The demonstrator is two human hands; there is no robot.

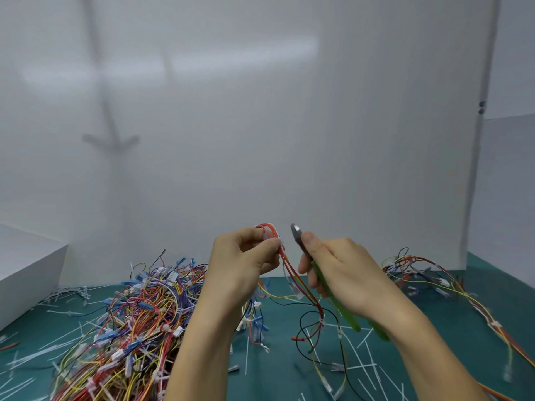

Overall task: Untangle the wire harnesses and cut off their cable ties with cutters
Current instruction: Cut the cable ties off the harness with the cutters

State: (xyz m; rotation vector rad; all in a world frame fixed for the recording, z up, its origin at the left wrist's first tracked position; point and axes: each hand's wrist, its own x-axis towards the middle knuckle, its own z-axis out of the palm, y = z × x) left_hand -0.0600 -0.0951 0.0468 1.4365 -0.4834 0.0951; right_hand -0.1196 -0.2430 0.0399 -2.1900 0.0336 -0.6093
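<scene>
Cutters wait just right of the held wires

On the green mat [289, 380] a big pile [139, 319] of tangled wires sits at the left and a small pile [417, 270] at the far right. Both hands are up in the middle. The left hand [246, 256] pinches one harness [285, 264] near the top of its red loop. The rest hangs down and to the right until it reaches the mat. The right hand [338, 270] is wrapped round the green handles of the cutters [298, 235], with the metal tip pointing up. The tip is just right of the loop and not touching it. I cannot tell if the blades are apart. A small white bit by the left fingertips looks like a tie [282, 241]. So the next snip likely means moving the tip a little left to it. Cut ties [367, 366] lie on the mat.
</scene>
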